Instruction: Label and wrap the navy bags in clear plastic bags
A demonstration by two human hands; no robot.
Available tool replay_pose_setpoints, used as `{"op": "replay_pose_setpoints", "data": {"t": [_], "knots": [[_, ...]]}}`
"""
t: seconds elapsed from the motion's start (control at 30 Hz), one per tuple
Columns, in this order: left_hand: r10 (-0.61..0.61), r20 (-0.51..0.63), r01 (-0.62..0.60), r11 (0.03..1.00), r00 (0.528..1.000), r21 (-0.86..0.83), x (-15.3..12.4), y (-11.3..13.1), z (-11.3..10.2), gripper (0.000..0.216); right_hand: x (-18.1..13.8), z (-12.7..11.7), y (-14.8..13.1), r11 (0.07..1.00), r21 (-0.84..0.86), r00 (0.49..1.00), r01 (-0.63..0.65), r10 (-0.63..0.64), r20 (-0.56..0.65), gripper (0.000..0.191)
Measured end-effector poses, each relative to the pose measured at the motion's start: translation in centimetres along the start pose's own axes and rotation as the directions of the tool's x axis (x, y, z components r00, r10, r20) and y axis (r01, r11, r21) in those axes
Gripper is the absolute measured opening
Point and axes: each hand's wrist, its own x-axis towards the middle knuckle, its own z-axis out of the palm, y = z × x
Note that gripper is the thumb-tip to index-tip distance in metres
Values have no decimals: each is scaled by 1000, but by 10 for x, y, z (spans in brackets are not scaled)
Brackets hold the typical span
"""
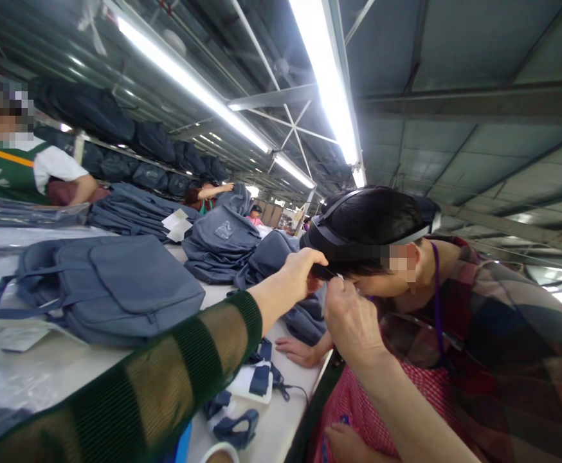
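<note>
My left hand point(301, 273), in a green and mesh sleeve, reaches out with its fingers closed on the front of a dark head-worn device point(326, 239) on a person point(454, 321) who leans over the table edge. My right hand point(351, 318) is raised just below it, fingers pinched at the same small front part near that person's brow. That person's own hand point(298, 350) lies flat on the table. A grey-blue bag point(117, 286) lies on the white table point(69, 366) to my left.
More grey-blue bags point(223, 247) are piled down the table, with dark bags point(117, 128) on a shelf behind. A person in a green and white top point(25, 170) stands far left. Blue straps and a cable point(262, 382) lie near the table edge. Clear plastic point(1, 347) covers the left.
</note>
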Motion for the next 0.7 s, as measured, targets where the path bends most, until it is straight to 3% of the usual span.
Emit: {"op": "replay_pose_setpoints", "data": {"t": [0.17, 0.37, 0.7], "knots": [[-162, 78, 161, 987, 984, 10, -20, -2, 2, 44, 1, 0, 2, 985, 135, 994, -106, 107, 0, 12], [-30, 201, 73, 975, 979, -209, -9, -25, 23, 56, 2, -4, 4, 968, 213, 991, -132, 132, 12, 11], [21, 23, -16, 980, 1000, -198, 5, -33, 19, 47, 0, -9, 7, 990, 125, 998, -62, 60, 20, 10]]}}
